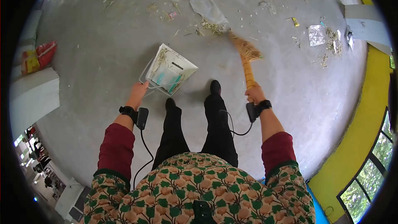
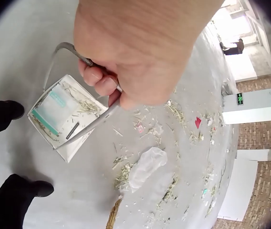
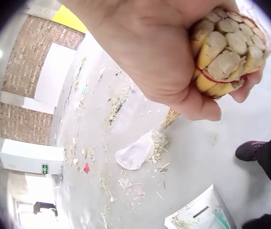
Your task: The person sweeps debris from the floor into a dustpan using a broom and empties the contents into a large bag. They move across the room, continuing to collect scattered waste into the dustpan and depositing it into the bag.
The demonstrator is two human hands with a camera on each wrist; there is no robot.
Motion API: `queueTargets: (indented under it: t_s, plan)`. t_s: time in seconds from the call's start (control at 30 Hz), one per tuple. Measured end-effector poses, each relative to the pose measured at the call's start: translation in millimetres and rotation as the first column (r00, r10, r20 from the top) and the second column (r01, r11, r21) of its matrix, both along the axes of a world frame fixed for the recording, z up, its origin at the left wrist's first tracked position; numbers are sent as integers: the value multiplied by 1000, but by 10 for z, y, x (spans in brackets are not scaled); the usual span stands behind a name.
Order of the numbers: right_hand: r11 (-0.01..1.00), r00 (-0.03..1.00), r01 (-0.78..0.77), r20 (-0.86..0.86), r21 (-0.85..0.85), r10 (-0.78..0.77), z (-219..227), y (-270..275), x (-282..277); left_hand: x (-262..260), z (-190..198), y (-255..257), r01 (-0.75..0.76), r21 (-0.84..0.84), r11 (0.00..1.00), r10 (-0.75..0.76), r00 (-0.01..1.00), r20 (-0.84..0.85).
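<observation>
Your left hand has its fingers curled round the grey handle of the white dustpan, which is in front of your left foot, tilted, with straw pieces inside. Your right hand grips the broom near its top end, and the bristles reach to the straw beside the clear plastic sheet. I judge that the light sheet could catch on the bristles and pull straw along, because the two lie so close. If the dustpan swings on its thin handle, the loose pieces inside could slide out. A hard stroke could also scatter the straw wide. The right wrist view shows the cut stem ends of the broom, which the head view does not; the left wrist view shows the fingers below the palm, closed on the handle.
</observation>
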State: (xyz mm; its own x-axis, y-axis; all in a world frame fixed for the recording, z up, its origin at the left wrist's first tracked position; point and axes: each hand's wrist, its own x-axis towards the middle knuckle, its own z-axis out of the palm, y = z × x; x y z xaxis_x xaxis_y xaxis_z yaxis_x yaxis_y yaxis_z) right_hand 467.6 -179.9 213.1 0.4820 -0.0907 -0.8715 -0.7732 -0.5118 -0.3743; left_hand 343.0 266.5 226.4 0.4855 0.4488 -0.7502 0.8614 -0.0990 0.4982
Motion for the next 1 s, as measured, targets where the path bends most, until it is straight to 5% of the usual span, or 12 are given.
queueTargets:
  t_s: [0.07, 0.2, 0.27, 0.4, 0.57, 0.67, 0.73, 0.8, 0.87, 1.0]
  plan:
    - [946, 951, -305, 18, -106, 309, -30, 16, -99, 39, -158, -155, -57, -91, 994, 58, 998, 0]
    - [956, 953, -223, -164, 189, 255, 220, -193, -380, -56, -404, -351, -40, -109, 993, 39, 999, -8]
    - [954, 963, -156, -174, 258, 205, 324, -329, -412, -155, -481, -421, 19, 92, 996, -7, 993, -121]
    - [957, 960, -279, -2, 84, 280, 405, -423, -25, -266, -490, -561, -145, 67, 987, 148, 989, -32]
    - [905, 877, -385, 233, -181, 419, 91, -187, 916, -211, -370, -535, 31, 129, 991, -18, 995, -96]
    - [780, 809, -527, 83, -338, 582, 91, 62, 1136, -287, -517, -472, 46, 152, 987, -35, 996, -79]
    - [602, 597, -684, 157, -412, 786, -143, -158, 817, -300, -539, -487, 10, 145, 989, -2, 998, -56]
    - [543, 516, -778, 171, -315, 839, 162, -350, 426, -286, -487, -544, -42, 140, 989, 47, 998, -32]
    - [668, 669, -737, 24, -104, 742, 493, -534, 79, -176, -206, -631, -53, 72, 996, 54, 998, -22]
    - [691, 699, -709, -8, -141, 715, 998, -381, -116, -138, -142, -602, -72, 55, 996, 72, 997, -5]
